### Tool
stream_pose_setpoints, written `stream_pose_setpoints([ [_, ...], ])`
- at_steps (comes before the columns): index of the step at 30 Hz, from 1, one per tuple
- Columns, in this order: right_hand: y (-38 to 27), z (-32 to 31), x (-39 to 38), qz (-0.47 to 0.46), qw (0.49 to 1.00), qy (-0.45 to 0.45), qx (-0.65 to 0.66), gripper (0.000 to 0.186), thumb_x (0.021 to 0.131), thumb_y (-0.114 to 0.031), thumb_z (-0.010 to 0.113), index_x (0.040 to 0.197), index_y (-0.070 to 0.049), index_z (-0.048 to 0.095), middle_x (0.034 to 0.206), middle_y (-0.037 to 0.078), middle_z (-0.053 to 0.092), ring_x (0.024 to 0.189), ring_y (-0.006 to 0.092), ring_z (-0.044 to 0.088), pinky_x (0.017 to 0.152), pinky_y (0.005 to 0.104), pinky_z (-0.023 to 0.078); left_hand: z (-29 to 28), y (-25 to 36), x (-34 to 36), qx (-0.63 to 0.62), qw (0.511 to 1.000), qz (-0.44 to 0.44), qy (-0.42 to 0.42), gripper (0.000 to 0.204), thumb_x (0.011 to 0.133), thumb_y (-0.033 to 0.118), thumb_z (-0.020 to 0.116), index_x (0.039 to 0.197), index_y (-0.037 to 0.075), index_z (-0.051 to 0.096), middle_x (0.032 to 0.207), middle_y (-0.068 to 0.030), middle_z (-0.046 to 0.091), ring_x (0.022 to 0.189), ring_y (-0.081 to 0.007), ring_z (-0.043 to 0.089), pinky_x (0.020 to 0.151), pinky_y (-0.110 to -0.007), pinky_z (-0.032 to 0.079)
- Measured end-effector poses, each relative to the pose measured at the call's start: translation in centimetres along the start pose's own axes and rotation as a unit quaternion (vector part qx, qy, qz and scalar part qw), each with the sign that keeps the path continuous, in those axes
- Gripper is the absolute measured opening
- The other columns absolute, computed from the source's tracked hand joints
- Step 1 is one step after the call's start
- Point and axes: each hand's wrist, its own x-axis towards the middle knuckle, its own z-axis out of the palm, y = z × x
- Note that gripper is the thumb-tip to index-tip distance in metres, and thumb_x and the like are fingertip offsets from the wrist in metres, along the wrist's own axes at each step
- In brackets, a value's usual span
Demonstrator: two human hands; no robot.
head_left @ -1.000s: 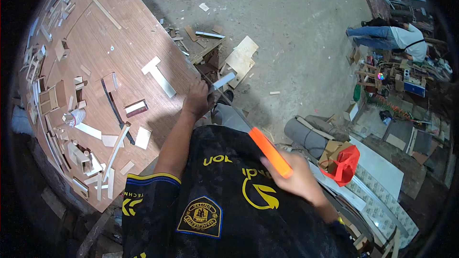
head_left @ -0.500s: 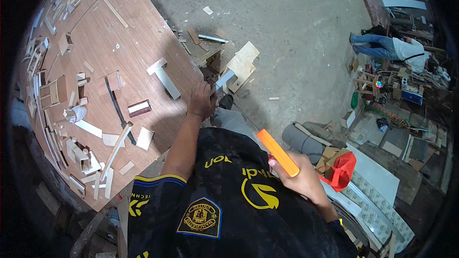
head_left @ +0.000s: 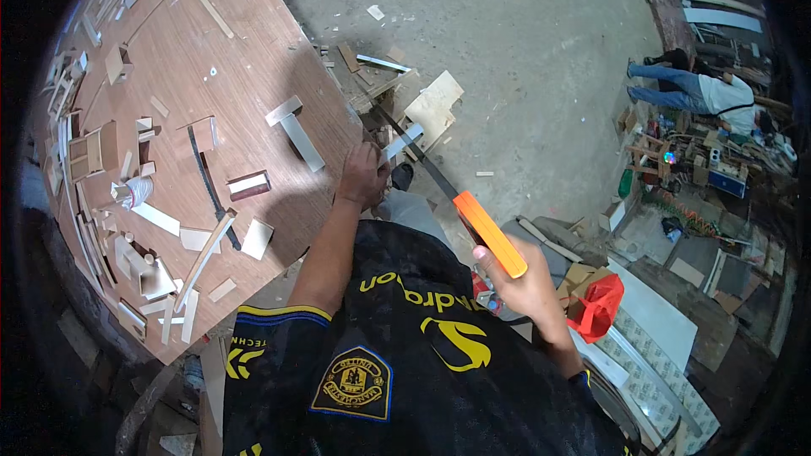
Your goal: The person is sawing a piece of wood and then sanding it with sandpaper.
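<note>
My right hand (head_left: 517, 280) is closed round the orange handle of a hand saw (head_left: 490, 236). The saw's dark blade (head_left: 437, 176) slants up and left, crossing over a narrow pale strip of wood (head_left: 410, 138). Whether the teeth touch the strip cannot be made out. At the table's right edge my left hand (head_left: 363, 176) grips the near end of that strip, which juts out past the edge. On the table beside this hand lies a T-shaped pair of pale wood pieces (head_left: 300, 137).
The brown table (head_left: 245, 93) fills the left, with many wood offcuts, a dark saw-like blade (head_left: 203, 173) and a string roll (head_left: 133, 192). Beyond its edge, boards (head_left: 435, 105) lie low down. At right are a red bag (head_left: 598, 304) and, farther off, another person (head_left: 693, 93).
My right hand has swung the saw up and left, so its blade now shows across the strip. My left hand keeps its grip. The view has shifted slightly.
</note>
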Motion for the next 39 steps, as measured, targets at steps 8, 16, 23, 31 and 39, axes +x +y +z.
stream_pose_setpoints([
  [8, 1.3, 1.1, 0.8, 0.009, 1.0, -0.022, -0.017, 0.036, 0.092, -0.033, 0.064, 0.088, 0.003, 0.06, 0.064, 0.011, 0.056, 0.059, 0.0171, 0.051, 0.058, 0.0332, 0.043, -0.8, 1.1, 0.2, -0.012, 0.999, -0.021, -0.025, 0.025, 0.077, 0.013, 0.063, 0.093, -0.003, 0.053, 0.098, -0.0206, 0.052, 0.095, -0.0399, 0.05, 0.086, -0.046, 0.044],
  [16, 1.8, 1.1, 0.6, -0.017, 1.0, -0.024, -0.012, 0.035, 0.093, -0.031, 0.064, 0.086, 0.003, 0.06, 0.061, 0.011, 0.054, 0.055, 0.0184, 0.051, 0.054, 0.034, 0.042, -0.9, 1.1, 0.3, 0.015, 1.0, -0.007, -0.011, 0.023, 0.076, 0.013, 0.064, 0.09, -0.002, 0.055, 0.098, -0.0204, 0.051, 0.097, -0.0393, 0.049, 0.087, -0.045, 0.043],
  [23, 1.9, 0.7, 0.3, 0.041, 0.997, -0.061, -0.018, 0.032, 0.092, -0.031, 0.063, 0.103, 0.0, 0.064, 0.072, 0.018, 0.062, 0.065, 0.0301, 0.062, 0.064, 0.0359, 0.049, -0.7, 0.8, 0.2, 0.015, 1.0, 0.013, 0.004, 0.023, 0.076, 0.014, 0.064, 0.089, -0.002, 0.055, 0.095, -0.0189, 0.05, 0.092, -0.0381, 0.05, 0.083, -0.046, 0.044],
  [31, 2.5, 1.3, 0.1, -0.022, 1.0, -0.019, 0.002, 0.028, 0.093, -0.026, 0.064, 0.086, 0.002, 0.06, 0.064, 0.011, 0.056, 0.057, 0.0171, 0.052, 0.056, 0.0334, 0.042, -0.4, 0.8, 0.2, 0.009, 1.0, -0.011, -0.006, 0.024, 0.078, 0.017, 0.064, 0.089, -0.002, 0.054, 0.095, -0.0192, 0.05, 0.092, -0.0386, 0.051, 0.08, -0.046, 0.045],
  [39, 2.1, 1.3, 0.1, -0.005, 0.999, -0.031, -0.001, 0.028, 0.092, -0.025, 0.064, 0.089, 0.003, 0.06, 0.064, 0.012, 0.054, 0.057, 0.0187, 0.05, 0.056, 0.0347, 0.042, 0.0, 0.1, 0.0, 0.014, 1.0, 0.014, 0.016, 0.027, 0.079, 0.018, 0.063, 0.094, -0.003, 0.055, 0.099, -0.0209, 0.051, 0.094, -0.0392, 0.051, 0.084, -0.046, 0.044],
])
